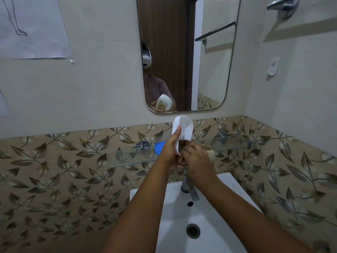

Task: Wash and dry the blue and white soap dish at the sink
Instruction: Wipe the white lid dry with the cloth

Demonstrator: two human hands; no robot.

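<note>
Soap dish (184,128): upright, long axis vertical, above sink (209,225) | left hand (168,154) gripped its edge | right hand (197,161) bunched cloth (183,145) against lower end.

the soap dish (184,127) is white inside; the lid (159,147) behind it is blue. the wall tiles (63,170) are beige with brown leaf vines. the sink (209,225) is white.

This is a home bathroom. A white washbasin (209,225) with a chrome tap (189,189) stands under a wall mirror (187,53). Leaf-patterned tiles (63,170) line the lower wall, a glass shelf (131,157) is fixed above the basin, and a towel rail (282,4) hangs high on the side wall.
</note>
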